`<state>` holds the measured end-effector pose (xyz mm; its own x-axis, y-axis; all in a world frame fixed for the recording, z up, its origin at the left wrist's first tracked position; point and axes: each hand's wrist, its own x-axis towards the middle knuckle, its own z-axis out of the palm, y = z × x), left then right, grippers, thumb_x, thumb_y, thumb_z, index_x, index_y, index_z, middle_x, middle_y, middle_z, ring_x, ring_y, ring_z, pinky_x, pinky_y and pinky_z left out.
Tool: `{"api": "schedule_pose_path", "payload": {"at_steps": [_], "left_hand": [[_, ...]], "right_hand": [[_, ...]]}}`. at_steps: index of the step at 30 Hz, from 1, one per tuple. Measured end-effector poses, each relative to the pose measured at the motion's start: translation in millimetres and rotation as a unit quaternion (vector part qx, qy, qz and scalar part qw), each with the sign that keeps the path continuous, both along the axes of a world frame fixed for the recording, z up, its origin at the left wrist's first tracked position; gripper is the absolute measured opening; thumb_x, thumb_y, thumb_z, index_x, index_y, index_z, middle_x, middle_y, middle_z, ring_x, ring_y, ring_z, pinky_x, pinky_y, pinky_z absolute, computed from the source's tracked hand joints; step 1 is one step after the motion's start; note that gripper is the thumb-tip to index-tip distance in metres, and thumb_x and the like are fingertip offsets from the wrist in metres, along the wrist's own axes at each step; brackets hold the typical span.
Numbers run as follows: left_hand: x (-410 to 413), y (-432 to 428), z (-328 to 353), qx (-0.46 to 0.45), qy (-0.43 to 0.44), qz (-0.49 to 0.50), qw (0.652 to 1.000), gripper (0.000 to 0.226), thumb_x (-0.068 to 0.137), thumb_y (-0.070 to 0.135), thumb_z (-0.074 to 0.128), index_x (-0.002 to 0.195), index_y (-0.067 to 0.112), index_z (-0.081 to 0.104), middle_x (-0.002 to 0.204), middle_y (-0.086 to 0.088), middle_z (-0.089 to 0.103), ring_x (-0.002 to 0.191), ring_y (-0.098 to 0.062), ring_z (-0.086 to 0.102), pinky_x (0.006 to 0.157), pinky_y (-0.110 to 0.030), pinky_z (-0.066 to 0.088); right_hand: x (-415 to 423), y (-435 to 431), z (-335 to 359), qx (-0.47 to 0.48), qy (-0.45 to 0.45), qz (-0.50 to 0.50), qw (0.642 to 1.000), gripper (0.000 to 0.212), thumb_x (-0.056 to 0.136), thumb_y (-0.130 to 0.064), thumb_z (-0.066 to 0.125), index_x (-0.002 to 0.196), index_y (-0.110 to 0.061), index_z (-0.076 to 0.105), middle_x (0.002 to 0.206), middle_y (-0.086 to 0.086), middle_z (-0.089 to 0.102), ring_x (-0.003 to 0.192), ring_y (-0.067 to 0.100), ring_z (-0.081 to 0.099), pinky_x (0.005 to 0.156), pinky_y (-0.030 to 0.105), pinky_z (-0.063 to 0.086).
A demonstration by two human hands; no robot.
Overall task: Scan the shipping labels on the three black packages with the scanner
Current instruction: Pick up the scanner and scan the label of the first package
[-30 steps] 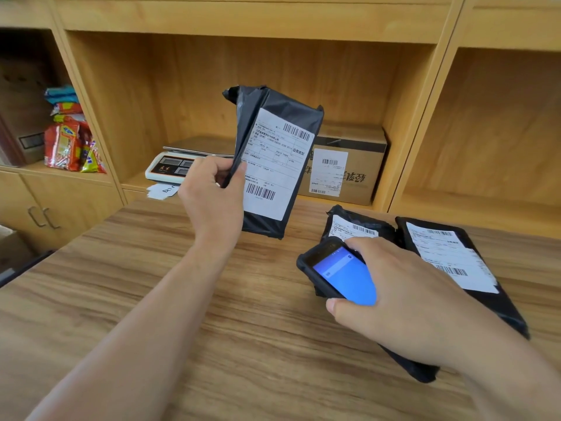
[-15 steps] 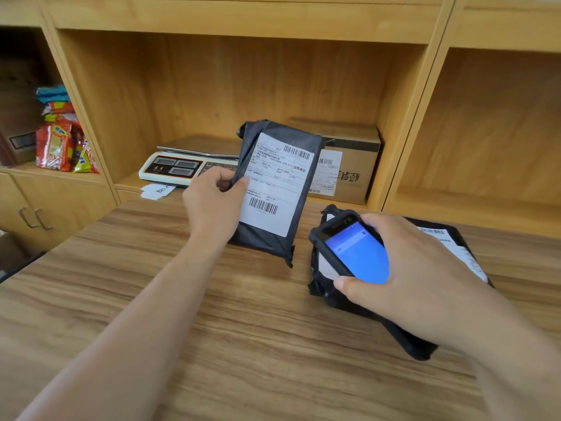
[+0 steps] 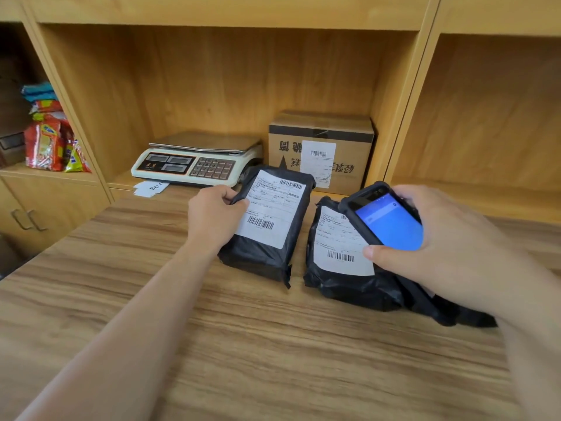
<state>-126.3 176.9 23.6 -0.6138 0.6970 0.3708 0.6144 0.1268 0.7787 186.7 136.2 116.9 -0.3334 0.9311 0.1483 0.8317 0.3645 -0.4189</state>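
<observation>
A black package (image 3: 267,250) with a white shipping label lies flat on the wooden table (image 3: 212,344). My left hand (image 3: 215,220) grips its upper left edge. To its right lies a second black package (image 3: 340,287), label up. A third black package (image 3: 449,311) shows only as a dark edge under my right hand and forearm. My right hand (image 3: 440,253) holds the black handheld scanner (image 3: 385,220), its blue screen lit, above the second package's upper right part.
In the shelf behind the table stand a white weighing scale (image 3: 194,161) and a labelled cardboard box (image 3: 321,147). A paper slip (image 3: 150,188) lies by the scale. Snack packets (image 3: 51,141) fill the left shelf. The right shelf bay is open.
My left hand has lowered the first package from upright in the air to flat on the table. My right hand with the scanner has risen and shifted right.
</observation>
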Motion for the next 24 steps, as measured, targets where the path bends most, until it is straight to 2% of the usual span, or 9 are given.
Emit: {"api": "schedule_pose_path", "payload": {"at_steps": [3,6,10,13,16,20,22,24], "left_hand": [[1.4,-0.2,-3.2,-0.019,0.015,-0.009,1.0,0.014,0.083,0.028,0.074,0.073,0.019,0.072,0.064,0.013,0.063,0.078,-0.016,0.062,0.068,-0.027,0.04],[-0.6,-0.5,-6.3,-0.035,-0.002,-0.006,0.999,0.014,0.083,0.026,0.075,0.073,0.017,0.072,0.064,0.015,0.063,0.08,-0.017,0.062,0.068,-0.027,0.04],[-0.3,-0.3,-9.2,-0.053,-0.013,-0.013,0.998,0.016,0.083,0.022,0.074,0.069,0.016,0.071,0.063,0.014,0.063,0.079,-0.017,0.061,0.068,-0.025,0.038],[-1.7,1.5,-11.7,-0.074,-0.006,-0.015,0.997,0.014,0.082,0.021,0.072,0.074,0.01,0.073,0.07,0.002,0.071,0.081,-0.022,0.065,0.067,-0.029,0.044],[-4.3,2.6,-14.8,-0.096,0.004,-0.011,0.995,0.015,0.082,0.02,0.071,0.076,0.007,0.074,0.075,-0.006,0.074,0.083,-0.025,0.067,0.067,-0.03,0.048],[-6.2,1.9,-14.7,-0.108,-0.005,-0.015,0.994,0.015,0.084,0.021,0.074,0.075,0.01,0.073,0.067,0.006,0.067,0.08,-0.02,0.063,0.055,-0.023,0.04],[-7.0,1.4,-14.1,-0.11,-0.007,-0.018,0.994,0.015,0.085,0.023,0.075,0.075,0.012,0.073,0.066,0.01,0.065,0.08,-0.019,0.062,0.055,-0.021,0.038],[-7.9,1.3,-13.0,-0.12,-0.004,-0.023,0.993,0.017,0.086,0.023,0.074,0.073,0.013,0.072,0.067,0.011,0.064,0.08,-0.018,0.062,0.055,-0.021,0.037]], "right_hand": [[2.4,1.0,0.3,0.005,0.003,0.0,1.0,0.085,0.058,-0.072,0.066,0.135,-0.043,0.044,0.123,-0.021,0.051,0.109,0.012,0.049,0.078,0.036,0.041],[3.4,1.7,1.4,0.008,0.007,-0.001,1.0,0.085,0.059,-0.07,0.068,0.136,-0.043,0.043,0.121,-0.022,0.048,0.105,0.011,0.051,0.074,0.035,0.044],[4.4,1.5,2.7,0.011,0.003,-0.007,1.0,0.086,0.063,-0.067,0.07,0.14,-0.04,0.043,0.12,-0.018,0.046,0.098,0.012,0.054,0.07,0.033,0.039],[5.2,0.7,4.2,0.012,0.004,-0.009,1.0,0.085,0.064,-0.065,0.072,0.14,-0.039,0.043,0.118,-0.017,0.046,0.102,0.012,0.05,0.075,0.034,0.038],[6.0,1.1,4.5,0.011,0.009,-0.006,1.0,0.081,0.065,-0.066,0.073,0.136,-0.041,0.043,0.115,-0.017,0.046,0.089,0.009,0.057,0.067,0.033,0.041],[8.1,2.5,4.6,0.015,0.012,-0.003,1.0,0.078,0.064,-0.066,0.071,0.133,-0.043,0.044,0.115,-0.019,0.048,0.088,0.01,0.056,0.065,0.032,0.038],[9.5,2.9,4.5,0.016,0.013,0.001,1.0,0.075,0.065,-0.066,0.072,0.131,-0.045,0.043,0.112,-0.021,0.049,0.078,0.003,0.056,0.061,0.026,0.038],[10.7,3.5,4.5,0.016,0.016,0.004,1.0,0.075,0.067,-0.065,0.072,0.132,-0.045,0.043,0.113,-0.021,0.049,0.077,0.003,0.056,0.061,0.026,0.038]]}}
